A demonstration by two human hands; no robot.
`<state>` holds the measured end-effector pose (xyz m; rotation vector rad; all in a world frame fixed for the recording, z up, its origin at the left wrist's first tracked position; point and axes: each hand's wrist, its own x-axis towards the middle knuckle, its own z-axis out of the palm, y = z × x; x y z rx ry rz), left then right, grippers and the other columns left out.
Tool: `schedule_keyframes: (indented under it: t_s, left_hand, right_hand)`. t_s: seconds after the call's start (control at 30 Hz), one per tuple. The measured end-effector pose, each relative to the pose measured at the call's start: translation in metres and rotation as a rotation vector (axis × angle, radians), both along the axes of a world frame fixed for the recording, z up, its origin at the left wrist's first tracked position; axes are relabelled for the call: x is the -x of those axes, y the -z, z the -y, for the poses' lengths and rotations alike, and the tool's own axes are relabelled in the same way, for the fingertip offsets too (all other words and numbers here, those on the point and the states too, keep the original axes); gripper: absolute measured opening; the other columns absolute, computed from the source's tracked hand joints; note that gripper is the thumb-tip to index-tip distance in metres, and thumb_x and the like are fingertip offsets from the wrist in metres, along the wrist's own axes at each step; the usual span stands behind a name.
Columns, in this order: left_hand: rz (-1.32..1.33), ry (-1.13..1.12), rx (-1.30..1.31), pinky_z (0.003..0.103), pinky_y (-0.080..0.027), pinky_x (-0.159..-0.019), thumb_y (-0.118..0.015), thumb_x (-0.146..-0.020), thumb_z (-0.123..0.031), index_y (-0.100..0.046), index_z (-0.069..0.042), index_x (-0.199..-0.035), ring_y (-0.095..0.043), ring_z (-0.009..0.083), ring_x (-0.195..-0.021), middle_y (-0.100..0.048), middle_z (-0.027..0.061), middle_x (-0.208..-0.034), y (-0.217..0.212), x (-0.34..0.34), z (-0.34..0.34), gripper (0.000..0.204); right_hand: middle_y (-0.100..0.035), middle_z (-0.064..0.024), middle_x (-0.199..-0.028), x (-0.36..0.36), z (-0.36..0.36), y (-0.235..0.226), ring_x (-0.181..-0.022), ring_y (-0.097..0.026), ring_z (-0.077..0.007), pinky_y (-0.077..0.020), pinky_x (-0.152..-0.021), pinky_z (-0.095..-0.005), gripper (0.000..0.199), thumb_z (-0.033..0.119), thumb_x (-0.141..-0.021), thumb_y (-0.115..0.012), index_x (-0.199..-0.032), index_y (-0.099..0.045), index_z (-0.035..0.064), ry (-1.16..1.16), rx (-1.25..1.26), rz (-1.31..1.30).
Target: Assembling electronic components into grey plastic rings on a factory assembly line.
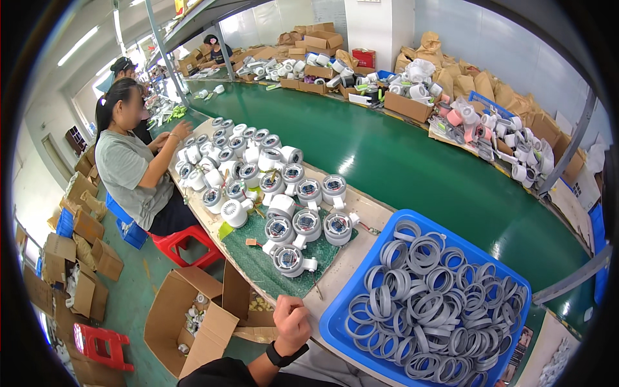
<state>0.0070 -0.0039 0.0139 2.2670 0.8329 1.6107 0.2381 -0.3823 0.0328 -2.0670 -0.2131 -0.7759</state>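
My left hand (292, 322) is at the near edge of the workbench (364, 248), with a dark band round its wrist. Its fingers are curled closed, and nothing shows in them. Just beyond it, several white round fan housings (288, 259) with grey rims stand on a green mat (258, 274); circuit parts show inside their open faces. One housing (234, 213) shows a slotted white grille instead. To the right of the hand, a blue plastic crate (330, 322) holds a heap of grey plastic rings (425, 309). My right hand is out of view.
Below the bench at left stand an open cardboard box (164, 322) and a red stool (187, 242). A person in a grey shirt (126, 161) works farther along the bench. Beyond runs a green conveyor belt (387, 161), with piled parts (419, 84) behind it.
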Motion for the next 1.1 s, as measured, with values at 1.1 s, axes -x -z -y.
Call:
schedule_keyframes:
  t_s: [1.1]
  left_hand:
    - [0.103,0.093,-0.002,0.032,-0.039,-0.047,-0.051,-0.063,0.012,-0.047,0.000,-0.073,-0.049,0.0257,-0.055,-0.049,0.0122,-0.069,0.009,0.004,-0.003,0.016]
  right_hand:
    - [-0.061,-0.0189,-0.097,-0.001,0.003,0.001,-0.089,-0.055,-0.0310,-0.0418,-0.086,-0.0416,0.025,0.016,-0.093,-0.049,-0.098,-0.058,-0.0067,-0.007,0.033,-0.005]
